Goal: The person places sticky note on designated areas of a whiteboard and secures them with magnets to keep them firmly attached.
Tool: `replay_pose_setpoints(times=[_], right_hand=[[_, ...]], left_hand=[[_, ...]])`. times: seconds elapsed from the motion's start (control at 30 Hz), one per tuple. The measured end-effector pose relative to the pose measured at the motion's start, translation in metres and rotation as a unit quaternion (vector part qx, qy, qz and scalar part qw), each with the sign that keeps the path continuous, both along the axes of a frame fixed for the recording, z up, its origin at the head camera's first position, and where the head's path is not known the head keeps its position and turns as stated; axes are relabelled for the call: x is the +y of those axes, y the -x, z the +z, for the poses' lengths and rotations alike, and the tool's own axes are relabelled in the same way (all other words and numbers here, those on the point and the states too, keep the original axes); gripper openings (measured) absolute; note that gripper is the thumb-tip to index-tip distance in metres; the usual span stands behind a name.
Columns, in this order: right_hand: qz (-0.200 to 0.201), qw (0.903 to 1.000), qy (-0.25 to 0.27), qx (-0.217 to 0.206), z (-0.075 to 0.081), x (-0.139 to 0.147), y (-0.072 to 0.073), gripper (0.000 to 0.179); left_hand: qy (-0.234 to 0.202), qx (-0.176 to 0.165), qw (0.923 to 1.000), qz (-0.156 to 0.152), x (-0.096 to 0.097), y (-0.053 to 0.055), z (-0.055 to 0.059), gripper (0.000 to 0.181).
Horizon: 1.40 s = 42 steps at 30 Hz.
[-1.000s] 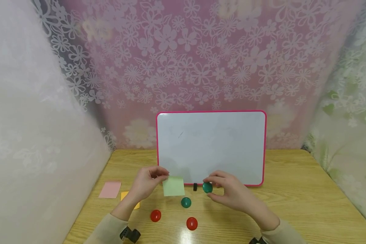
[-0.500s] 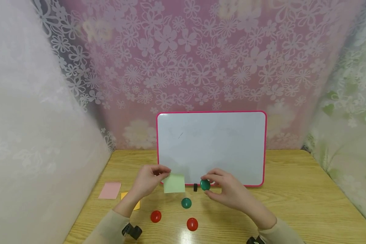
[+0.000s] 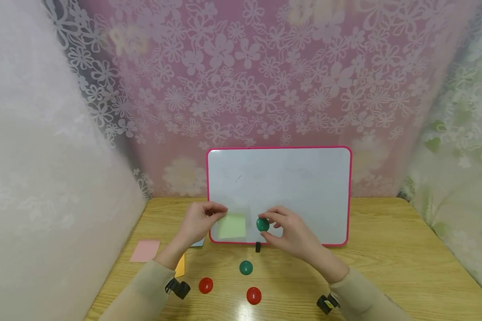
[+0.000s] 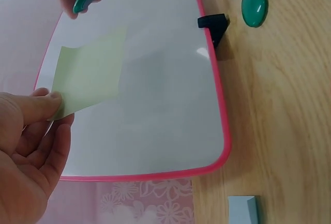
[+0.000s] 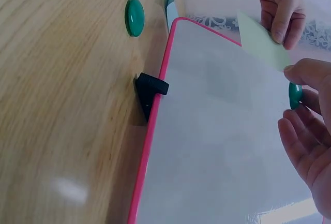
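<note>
My left hand (image 3: 198, 220) pinches a light green sticky note (image 3: 232, 226) by its upper left corner, in front of the lower left of a whiteboard (image 3: 297, 187) with a pink frame. In the left wrist view the note (image 4: 90, 74) slants over the white surface, its far edge close to the board. My right hand (image 3: 291, 232) pinches a round green magnet (image 3: 263, 224) between thumb and fingers, just right of the note. The same magnet (image 5: 295, 95) shows edge-on in the right wrist view, below the note.
Before the board lie a second green magnet (image 3: 246, 267) and two red magnets, one (image 3: 205, 285) to the left, another (image 3: 254, 295) nearer. A pink note (image 3: 145, 250), an orange note (image 3: 180, 266) and a pale blue note (image 3: 198, 243) lie left. A black clip (image 3: 258, 247) supports the board's lower edge.
Both hands have moved up and forward, bringing the green note and the green magnet in front of the whiteboard. The magnet has also come left, nearer the note. The pale blue note is now uncovered.
</note>
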State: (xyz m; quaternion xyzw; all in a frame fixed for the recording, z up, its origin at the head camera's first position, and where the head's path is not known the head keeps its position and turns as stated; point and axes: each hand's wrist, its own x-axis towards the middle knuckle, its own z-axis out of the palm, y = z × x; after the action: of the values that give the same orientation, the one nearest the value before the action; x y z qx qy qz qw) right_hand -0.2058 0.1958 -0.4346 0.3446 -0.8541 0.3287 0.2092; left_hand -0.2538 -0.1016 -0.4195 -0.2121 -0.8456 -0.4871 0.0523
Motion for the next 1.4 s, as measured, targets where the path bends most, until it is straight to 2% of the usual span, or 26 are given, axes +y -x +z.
replay_pose_setpoints(times=[0.13, 0.33, 0.5, 0.77, 0.97, 1.23, 1.4], right_hand=[[-0.004, 0.9999, 0.007, 0.014, 0.006, -0.004, 0.008, 0.043], [-0.006, 0.9997, 0.012, 0.021, 0.016, -0.010, 0.018, 0.042], [-0.012, 0.9993, 0.013, 0.033, 0.021, -0.012, 0.022, 0.041], [-0.025, 0.9981, 0.006, 0.057, 0.028, -0.017, 0.028, 0.043], [-0.037, 0.9969, -0.001, 0.069, 0.035, -0.026, 0.039, 0.042], [-0.052, 0.9962, -0.006, 0.069, 0.046, -0.039, 0.052, 0.041], [-0.065, 0.9946, -0.012, 0.080, 0.051, -0.045, 0.065, 0.040]], left_hand=[[-0.004, 0.015, 0.9999, -0.001, 0.002, 0.009, 0.006, 0.012], [0.008, 0.037, 0.9993, 0.009, 0.005, 0.017, 0.013, 0.011], [0.020, 0.034, 0.9991, 0.015, 0.008, 0.021, 0.015, 0.011], [0.023, 0.060, 0.9976, 0.025, 0.014, 0.032, 0.020, 0.011], [0.014, 0.077, 0.9968, 0.018, 0.017, 0.039, 0.030, 0.011], [0.020, 0.068, 0.9971, 0.028, 0.021, 0.048, 0.045, 0.012], [0.023, 0.075, 0.9964, 0.033, 0.023, 0.057, 0.053, 0.012]])
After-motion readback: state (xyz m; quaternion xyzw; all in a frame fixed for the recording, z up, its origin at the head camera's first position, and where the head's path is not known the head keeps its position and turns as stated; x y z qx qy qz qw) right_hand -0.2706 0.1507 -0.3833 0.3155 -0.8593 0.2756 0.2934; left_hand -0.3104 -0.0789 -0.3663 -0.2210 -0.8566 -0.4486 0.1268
